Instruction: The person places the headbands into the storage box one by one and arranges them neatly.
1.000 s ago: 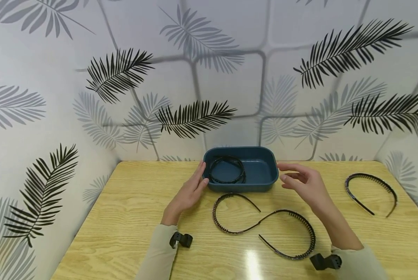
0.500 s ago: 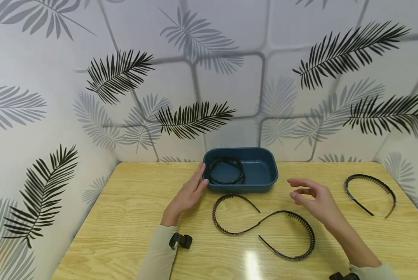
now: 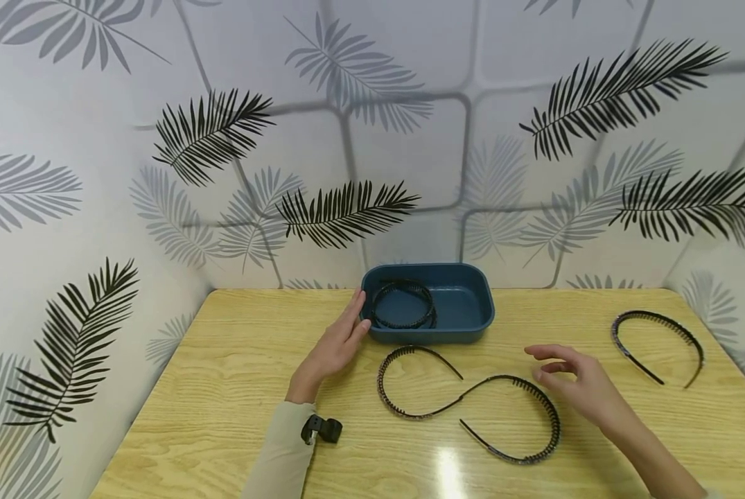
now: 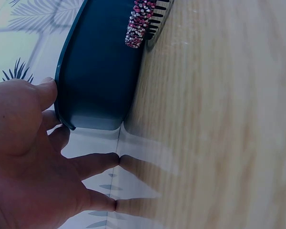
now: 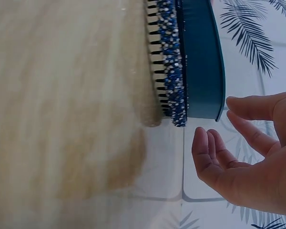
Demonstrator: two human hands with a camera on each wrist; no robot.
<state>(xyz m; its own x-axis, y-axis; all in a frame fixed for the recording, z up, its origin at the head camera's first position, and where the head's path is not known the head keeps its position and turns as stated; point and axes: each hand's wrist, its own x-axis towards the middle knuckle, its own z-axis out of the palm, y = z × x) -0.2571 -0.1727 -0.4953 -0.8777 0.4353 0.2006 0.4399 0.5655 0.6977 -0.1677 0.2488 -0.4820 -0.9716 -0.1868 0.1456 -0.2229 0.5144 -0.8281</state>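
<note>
A dark blue plastic box [image 3: 428,337] stands near the table's back edge, with dark toothed headbands [image 3: 433,305] coiled in its left half. My left hand [image 3: 333,346] rests against the box's left end, fingers straight; the left wrist view shows the thumb at the rim. In front lie two headbands end to end: a left one [image 3: 381,380], red-and-white beaded [image 4: 140,24], and a right one [image 3: 557,423], blue-and-white beaded [image 5: 172,62]. Over the table just behind that right headband hovers my right hand [image 3: 584,388], fingers loosely bent, holding nothing.
Another headband [image 3: 659,317] lies apart on the right of the wood-grain table [image 3: 222,388]. Behind the table rises a wall [image 3: 409,152] with a leaf pattern, close to the box's back side.
My right hand has drawn away from the box's right end, toward me and to the right, nearing the right front headband. The left hand has stayed against the box.
</note>
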